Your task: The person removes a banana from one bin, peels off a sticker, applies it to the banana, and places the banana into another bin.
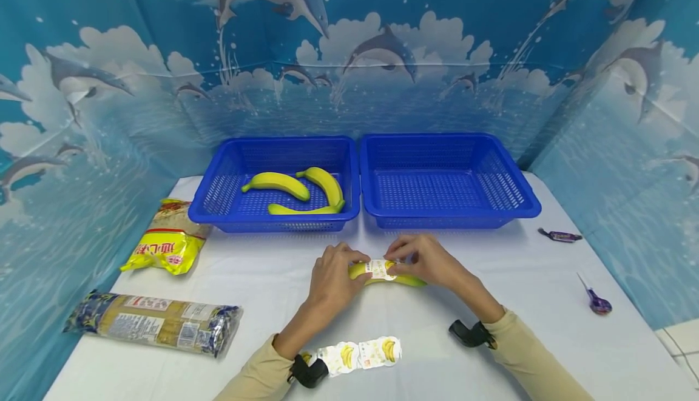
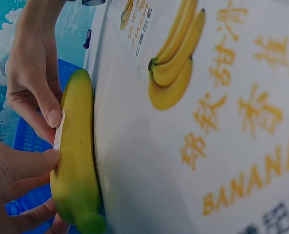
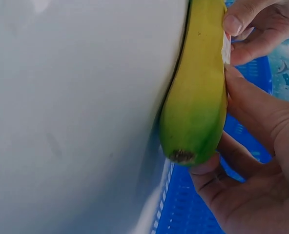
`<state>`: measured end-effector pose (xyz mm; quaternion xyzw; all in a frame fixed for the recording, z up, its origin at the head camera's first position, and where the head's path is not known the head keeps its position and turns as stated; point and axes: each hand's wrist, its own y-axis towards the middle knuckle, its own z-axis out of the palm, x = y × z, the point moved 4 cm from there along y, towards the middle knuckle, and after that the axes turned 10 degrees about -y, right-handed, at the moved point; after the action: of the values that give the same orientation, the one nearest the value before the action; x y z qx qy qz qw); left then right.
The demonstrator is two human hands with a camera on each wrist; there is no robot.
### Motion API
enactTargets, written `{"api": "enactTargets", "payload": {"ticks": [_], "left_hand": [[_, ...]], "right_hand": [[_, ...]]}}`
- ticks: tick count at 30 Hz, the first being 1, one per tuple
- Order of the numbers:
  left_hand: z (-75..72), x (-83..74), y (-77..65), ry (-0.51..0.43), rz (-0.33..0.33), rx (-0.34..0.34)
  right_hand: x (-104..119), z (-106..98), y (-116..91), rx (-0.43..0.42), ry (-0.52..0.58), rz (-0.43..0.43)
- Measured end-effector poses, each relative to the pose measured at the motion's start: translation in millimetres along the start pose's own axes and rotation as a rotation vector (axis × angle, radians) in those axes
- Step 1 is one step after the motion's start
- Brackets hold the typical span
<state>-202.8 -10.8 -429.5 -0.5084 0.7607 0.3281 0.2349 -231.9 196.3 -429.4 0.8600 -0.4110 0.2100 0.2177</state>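
A dolphin-printed curtain [image 1: 349,85] hangs beyond both hands, and a white-covered counter [image 1: 262,304] spreads beneath them. Just past the fingers sit two blue baskets side by side: the right basket [image 1: 453,213] ahead of the right hand, the left basket [image 1: 246,218] ahead of the left hand with three bananas [image 1: 281,184] in it. Well left of the left hand lies a noodle pack [image 1: 147,322], with a yellow bag [image 1: 169,237] farther forward. The left hand [image 1: 334,273], fingers partly closed, grips one end of a banana [image 2: 78,156]; the right hand [image 1: 428,261], likewise curled, grips the other. That banana lies crosswise between them. A label strip [image 1: 360,355] lies beside the left wrist. One white sticker [image 1: 378,269] sits on the banana between the thumbs. Right of the right hand are a lollipop [image 1: 601,305] and a wrapped candy [image 1: 562,236].
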Motion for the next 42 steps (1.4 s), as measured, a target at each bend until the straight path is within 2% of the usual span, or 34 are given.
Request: {"api": "enactTargets", "payload": {"ticks": [7, 14, 20, 25, 29, 34, 42], "left_hand": [[-0.7, 2.2, -0.7, -0.012, -0.009, 0.014], [1.9, 5.1, 0.9, -0.070, -0.042, 0.037], [3.4, 4.9, 1.9, -0.089, -0.009, 0.056], [0.8, 1.9, -0.3, -0.105, 0.013, 0.084], [-3.5, -4.1, -2.2, -0.112, 0.021, 0.104], [-12.4, -14.1, -3.8, -0.118, 0.036, 0.090], [-22.8, -29.9, -7.2, -0.138, 0.094, 0.060]], "right_hand": [[-2.9, -1.5, -7.0, 0.040, 0.012, -0.003], [1.5, 0.2, -2.7, 0.001, -0.073, -0.032], [4.4, 3.2, -1.8, -0.023, -0.093, -0.008], [6.1, 2.1, -4.2, 0.018, -0.088, -0.015], [8.2, -3.2, -8.1, 0.055, -0.061, -0.027], [7.7, -11.0, -11.2, 0.060, 0.005, 0.011], [9.7, -21.0, -17.2, 0.044, 0.177, 0.079]]}}
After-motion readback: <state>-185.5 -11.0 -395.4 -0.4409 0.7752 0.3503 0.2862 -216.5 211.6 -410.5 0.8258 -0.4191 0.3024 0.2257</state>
